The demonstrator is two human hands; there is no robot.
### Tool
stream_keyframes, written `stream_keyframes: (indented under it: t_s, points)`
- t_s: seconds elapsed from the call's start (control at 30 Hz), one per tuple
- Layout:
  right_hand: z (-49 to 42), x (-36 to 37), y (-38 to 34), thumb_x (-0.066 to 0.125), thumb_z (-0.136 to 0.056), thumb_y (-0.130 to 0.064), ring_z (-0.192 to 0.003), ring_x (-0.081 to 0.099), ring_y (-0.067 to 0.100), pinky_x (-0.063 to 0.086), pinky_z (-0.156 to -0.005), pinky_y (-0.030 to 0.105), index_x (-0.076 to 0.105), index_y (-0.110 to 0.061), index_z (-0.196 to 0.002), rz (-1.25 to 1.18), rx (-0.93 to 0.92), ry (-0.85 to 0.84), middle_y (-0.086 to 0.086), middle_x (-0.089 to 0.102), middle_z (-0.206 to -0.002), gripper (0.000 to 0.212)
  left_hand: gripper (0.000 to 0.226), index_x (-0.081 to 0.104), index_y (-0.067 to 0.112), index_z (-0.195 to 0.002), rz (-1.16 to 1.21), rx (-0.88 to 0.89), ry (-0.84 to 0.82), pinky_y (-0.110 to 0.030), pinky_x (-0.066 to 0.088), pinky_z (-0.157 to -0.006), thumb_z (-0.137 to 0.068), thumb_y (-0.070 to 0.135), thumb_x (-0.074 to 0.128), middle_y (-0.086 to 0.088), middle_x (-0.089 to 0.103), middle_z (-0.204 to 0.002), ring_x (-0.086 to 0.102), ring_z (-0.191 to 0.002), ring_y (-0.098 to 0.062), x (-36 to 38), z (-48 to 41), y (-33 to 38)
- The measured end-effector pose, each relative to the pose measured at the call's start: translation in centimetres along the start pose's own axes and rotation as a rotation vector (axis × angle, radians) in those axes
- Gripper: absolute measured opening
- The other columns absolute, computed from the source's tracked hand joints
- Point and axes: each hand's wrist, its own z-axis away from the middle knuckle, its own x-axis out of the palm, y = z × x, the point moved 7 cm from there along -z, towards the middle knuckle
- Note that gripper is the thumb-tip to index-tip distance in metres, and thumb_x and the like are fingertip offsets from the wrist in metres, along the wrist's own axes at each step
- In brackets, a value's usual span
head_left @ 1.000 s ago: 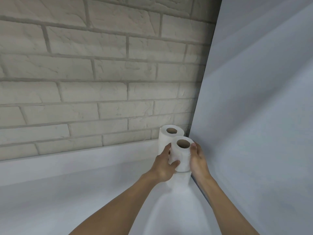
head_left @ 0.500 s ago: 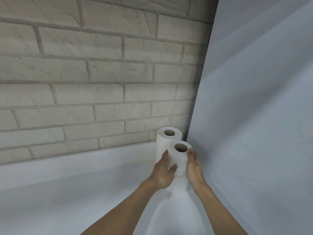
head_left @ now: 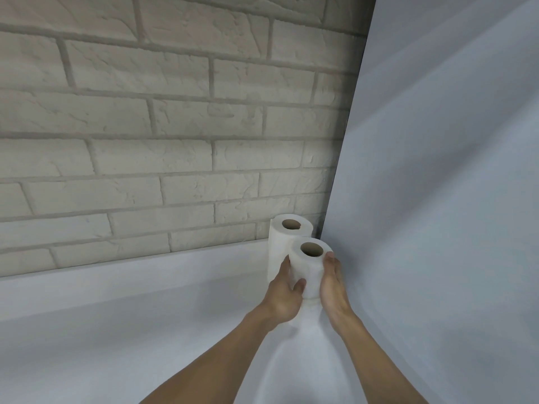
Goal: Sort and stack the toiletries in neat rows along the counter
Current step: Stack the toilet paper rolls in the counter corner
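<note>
Two toilet-roll stacks, far stack (head_left: 279,246) and near stack (head_left: 311,309), at counter's (head_left: 145,330) far right corner; cores face up, long axes vertical. Left hand (head_left: 284,297) and right hand (head_left: 333,290) both grasp near top roll (head_left: 309,269).

I've got the top roll (head_left: 309,268) upright, white, core hole up, between my left hand (head_left: 284,298) and right hand (head_left: 332,290), sitting on a lower roll (head_left: 306,314) on the table (head_left: 145,330). Just behind stands the back stack (head_left: 278,249), upright.

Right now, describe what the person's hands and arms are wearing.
The left hand and right hand are bare: no gloves, rings or watch visible. The forearms show no sleeves or bracelets up to the frame edge.
</note>
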Motion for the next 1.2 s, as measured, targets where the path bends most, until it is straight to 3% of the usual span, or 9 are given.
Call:
stream_keyframes:
  t_s: [0.2, 0.47, 0.63, 0.77, 0.87, 0.97, 1.1, 1.2]
  points:
    - [-0.1, -0.1, 0.4, 0.027, -0.098, -0.061, -0.109, 0.064, 0.015, 0.052, -0.096, 0.040, 0.056, -0.025, -0.125, -0.020, 0.003, -0.029, -0.003, 0.066, -0.118, 0.054, 0.062, 0.020, 0.034, -0.150, 0.033, -0.020, 0.025, -0.039, 0.036, -0.113, -0.098, 0.025, 0.051, 0.009, 0.041, -0.148, 0.040, -0.136, -0.015, -0.1, 0.0, -0.5]
    - [-0.1, 0.0, 0.6, 0.026, -0.099, -0.060, -0.107, 0.065, 0.015, 0.053, -0.093, 0.038, 0.056, -0.024, -0.124, -0.042, 0.019, -0.042, -0.001, 0.067, -0.118, 0.054, 0.063, 0.017, 0.030, -0.151, 0.010, -0.023, 0.028, -0.040, 0.036, -0.113, -0.099, 0.025, 0.050, 0.007, 0.040, -0.149, 0.041, -0.136, -0.017, -0.2, -0.1, -0.7]
    - [0.1, 0.0, 0.8, 0.025, -0.101, -0.055, -0.110, 0.064, 0.021, 0.051, -0.098, 0.046, 0.055, -0.021, -0.126, -0.085, 0.045, -0.035, 0.003, 0.066, -0.120, 0.052, 0.062, 0.018, 0.031, -0.151, 0.019, -0.029, 0.016, -0.039, 0.037, -0.112, -0.098, 0.028, 0.051, 0.008, 0.041, -0.147, 0.042, -0.135, -0.016, -0.3, -0.2, -0.8]
    - [0.9, 0.0, 0.1, 0.025, -0.103, -0.045, -0.111, 0.062, 0.024, 0.050, -0.099, 0.049, 0.055, -0.016, -0.125, -0.084, 0.012, 0.028, 0.007, 0.064, -0.121, 0.048, 0.074, 0.011, 0.031, -0.153, 0.058, -0.073, 0.012, -0.031, 0.032, -0.112, -0.095, 0.033, 0.057, 0.010, 0.030, -0.153, 0.031, -0.142, -0.018, -0.8, -0.1, -1.2]
    - [1.5, -0.9, -0.9, 0.028, -0.103, -0.038, -0.109, 0.060, 0.025, 0.050, -0.092, 0.042, 0.054, -0.012, -0.119, -0.084, -0.041, 0.133, 0.007, 0.062, -0.116, 0.040, 0.081, 0.007, 0.032, -0.153, 0.037, -0.090, 0.001, -0.026, 0.033, -0.103, -0.092, 0.037, 0.060, 0.008, 0.024, -0.156, 0.027, -0.143, -0.019, -1.4, 0.3, -1.2]
    - [2.6, -1.9, -1.8, 0.034, -0.102, -0.035, -0.106, 0.057, 0.019, 0.045, -0.083, 0.031, 0.051, -0.017, -0.114, -0.068, -0.107, 0.231, 0.000, 0.059, -0.113, 0.028, 0.078, 0.011, 0.034, -0.152, 0.020, -0.095, 0.001, -0.032, 0.036, -0.107, -0.092, 0.040, 0.060, 0.007, 0.024, -0.156, 0.031, -0.141, -0.020, -2.1, 1.4, -0.9]
    - [4.1, -2.9, -2.8, 0.041, -0.100, -0.030, -0.108, 0.047, 0.013, 0.040, -0.096, 0.033, 0.047, -0.024, -0.119, 0.005, -0.182, 0.345, -0.003, 0.049, -0.122, 0.021, 0.062, 0.026, 0.036, -0.145, 0.043, -0.079, 0.035, -0.033, 0.046, -0.100, -0.093, 0.038, 0.059, 0.006, 0.035, -0.147, 0.047, -0.129, -0.020, -3.7, 3.2, -0.3]
    - [5.6, -2.8, -4.1, 0.041, -0.100, -0.030, -0.105, 0.049, 0.014, 0.040, -0.093, 0.031, 0.051, -0.022, -0.117, 0.026, -0.250, 0.366, 0.000, 0.052, -0.120, 0.021, 0.051, 0.036, 0.036, -0.138, 0.037, -0.048, 0.080, -0.025, 0.049, -0.084, -0.093, 0.036, 0.059, 0.009, 0.041, -0.140, 0.051, -0.120, -0.016, -5.4, 5.0, 0.2]
